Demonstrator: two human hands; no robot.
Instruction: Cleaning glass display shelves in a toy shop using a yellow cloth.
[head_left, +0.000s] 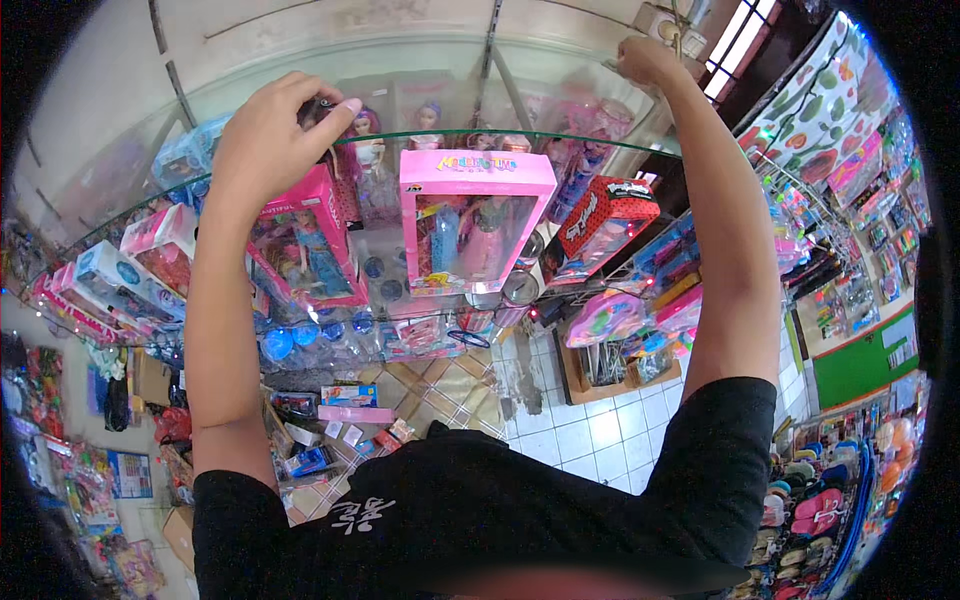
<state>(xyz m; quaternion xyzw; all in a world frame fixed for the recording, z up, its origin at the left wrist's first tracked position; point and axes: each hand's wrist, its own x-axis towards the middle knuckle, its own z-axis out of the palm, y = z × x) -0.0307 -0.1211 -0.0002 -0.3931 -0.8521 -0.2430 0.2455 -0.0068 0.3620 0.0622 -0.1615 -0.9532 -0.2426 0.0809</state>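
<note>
My left hand is raised at the front edge of a glass shelf, its thumb apart from the bent fingers. Something small and dark shows between them; I cannot tell whether it is held or lies behind the glass. My right hand reaches to the far right end of the glass with curled fingers, and what they grip, if anything, is hidden. Under the glass, between my arms, a pink boxed doll set stands upright. A deeper pink doll box leans beside my left forearm, and a red doll box tilts to its right.
Several boxed toys line the shelf at left. Unboxed dolls stand behind the front boxes. Glass jars sit lower down. A wooden crate rests on the tiled floor. Slippers hang at right.
</note>
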